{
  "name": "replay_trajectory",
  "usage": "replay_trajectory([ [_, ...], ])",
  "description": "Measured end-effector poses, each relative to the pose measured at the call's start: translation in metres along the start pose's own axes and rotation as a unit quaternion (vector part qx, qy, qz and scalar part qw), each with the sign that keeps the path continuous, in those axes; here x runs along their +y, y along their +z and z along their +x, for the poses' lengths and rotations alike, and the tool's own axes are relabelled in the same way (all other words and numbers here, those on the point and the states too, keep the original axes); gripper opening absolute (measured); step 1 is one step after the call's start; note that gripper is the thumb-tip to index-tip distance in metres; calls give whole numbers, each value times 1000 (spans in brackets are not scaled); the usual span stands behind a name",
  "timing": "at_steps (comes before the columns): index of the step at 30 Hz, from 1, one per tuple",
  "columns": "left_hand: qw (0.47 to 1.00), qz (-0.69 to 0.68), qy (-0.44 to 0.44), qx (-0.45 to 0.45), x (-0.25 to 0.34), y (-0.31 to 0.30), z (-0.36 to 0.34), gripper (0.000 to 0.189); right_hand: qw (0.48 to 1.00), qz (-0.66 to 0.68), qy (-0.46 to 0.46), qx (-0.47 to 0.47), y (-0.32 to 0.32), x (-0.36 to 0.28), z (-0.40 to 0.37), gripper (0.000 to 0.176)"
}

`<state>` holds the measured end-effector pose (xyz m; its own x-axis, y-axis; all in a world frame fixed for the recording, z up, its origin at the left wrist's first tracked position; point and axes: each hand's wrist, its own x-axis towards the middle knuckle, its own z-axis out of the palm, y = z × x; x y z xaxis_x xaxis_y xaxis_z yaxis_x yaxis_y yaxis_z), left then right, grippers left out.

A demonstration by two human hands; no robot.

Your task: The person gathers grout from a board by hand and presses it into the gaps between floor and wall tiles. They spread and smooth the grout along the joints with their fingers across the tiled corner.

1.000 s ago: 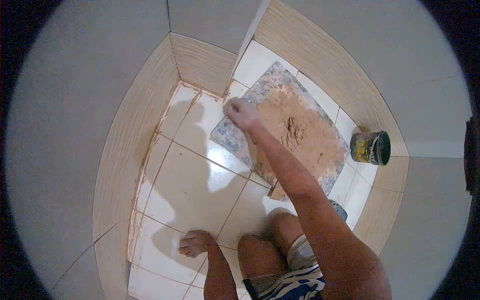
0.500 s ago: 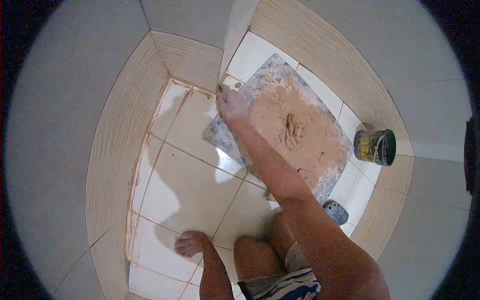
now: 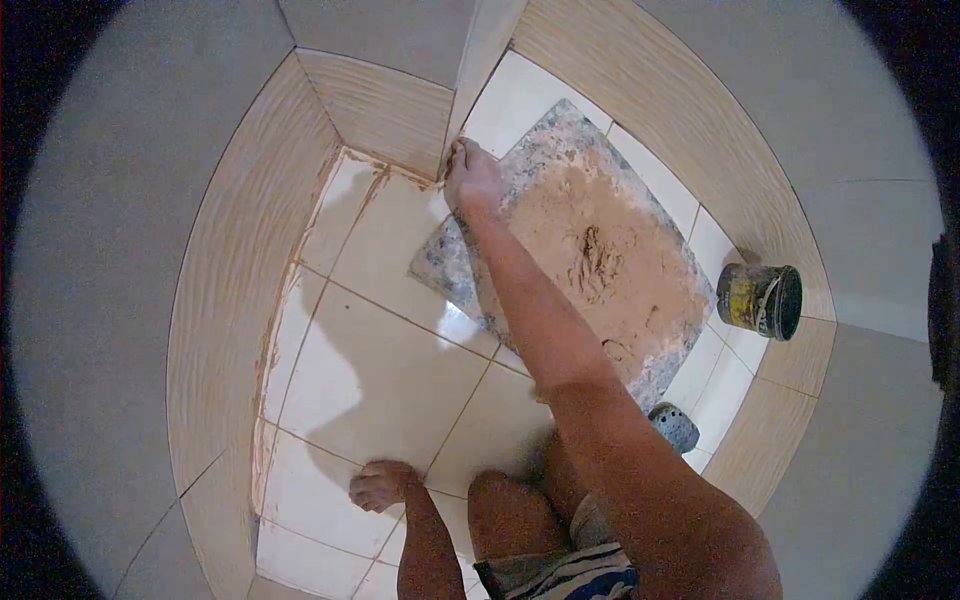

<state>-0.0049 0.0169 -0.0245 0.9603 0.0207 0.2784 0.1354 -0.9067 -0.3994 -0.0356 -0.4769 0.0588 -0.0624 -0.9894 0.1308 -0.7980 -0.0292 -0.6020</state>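
Observation:
My right hand (image 3: pixel 474 178) is closed at the end of the wall, low by the floor joint, with the fingers bent and pressed together. What it holds, if anything, is hidden. Under my right forearm lies a grey speckled board (image 3: pixel 440 265) carrying a wide spread of pinkish-brown grout (image 3: pixel 560 225). On the white floor tiles (image 3: pixel 400 370) my left hand (image 3: pixel 380 486) rests with its fingers curled and nothing visible in them. Brown grout lines run between the tiles and along the wall base, with smears at the corner.
A dark bucket (image 3: pixel 745 298) with a yellow label lies tipped beside the right wall. Near my right elbow is a grey piece with holes (image 3: pixel 674 428). Wood-look skirting tiles (image 3: pixel 250 260) enclose the floor; a wall end (image 3: pixel 480 70) juts in at the top.
My right hand has moved slightly up and right along the wall end, now covering the small grout spot on the tile there. My left hand stays on the floor.

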Motion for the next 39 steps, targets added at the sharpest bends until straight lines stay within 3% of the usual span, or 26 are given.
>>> replay_trajectory([
  [2, 987, -132, -66, -65, 1, -8, 1, 34, 990, -55, -4, -130, -6, -6, 2, 30],
  [3, 987, -133, -67, -68, 2, -12, 2, 34, 990, -58, -6, -130, -9, -4, 3, 30],
  [5, 992, -97, -62, -44, 6, -17, 3, 32, 975, -73, -24, -210, -14, -3, 8, 53],
  [8, 997, -54, -46, 7, 1, 12, -2, 31, 954, -73, -24, -289, -16, -7, 1, 67],
  [9, 997, -55, -45, 5, 1, 3, -3, 31, 954, -76, -24, -288, -19, -9, -1, 67],
  [11, 993, -103, -32, -47, 5, -22, 2, 31, 925, -54, -17, -375, -24, -19, -2, 87],
  [15, 994, -55, -32, -94, -5, 2, 1, 51, 901, 27, -86, -423, -8, 2, 0, 92],
  [18, 999, -38, -14, -25, -2, 0, -1, 49, 907, 31, -80, -413, -23, 11, -13, 85],
  [20, 993, -105, -39, -46, 4, -18, 3, 30, 854, -10, -215, -474, -36, 22, -6, 79],
  [21, 993, -105, -39, -44, 6, -18, 3, 30, 854, -8, -215, -474, -42, 20, 2, 79],
  [23, 988, -123, -71, -60, 3, -18, 4, 31, 875, 2, -66, -479, -53, 13, 23, 70],
  [24, 988, -121, -70, -58, 4, -16, 4, 31, 875, 3, -65, -480, -41, 19, 29, 70],
  [26, 991, -105, -76, -38, 5, -10, 3, 34, 953, 147, -142, -222, -6, 34, 31, 63],
  [27, 991, -105, -75, -36, 7, -13, 3, 34, 954, 148, -141, -221, -4, 29, 31, 63],
  [29, 994, -86, -45, -42, 7, -22, 2, 36, 885, 90, -14, -456, 0, 15, 29, 69],
  [30, 995, -85, -44, -42, 7, -25, 2, 36, 885, 90, -12, -456, 10, 13, 23, 69],
  [32, 993, -68, -58, -78, 9, -27, 5, 36, 909, 64, -57, -407, 27, 16, 7, 91],
  [33, 993, -69, -55, -76, 8, -25, 5, 36, 911, 65, -55, -404, 20, 15, -1, 91],
  [35, 992, -103, -64, -45, 4, -17, 2, 35, 910, 46, -9, -413, -2, 7, -28, 65],
  [39, 994, -62, -74, -52, 7, -21, 5, 36, 939, 83, -106, -315, -7, 30, -37, 55],
])
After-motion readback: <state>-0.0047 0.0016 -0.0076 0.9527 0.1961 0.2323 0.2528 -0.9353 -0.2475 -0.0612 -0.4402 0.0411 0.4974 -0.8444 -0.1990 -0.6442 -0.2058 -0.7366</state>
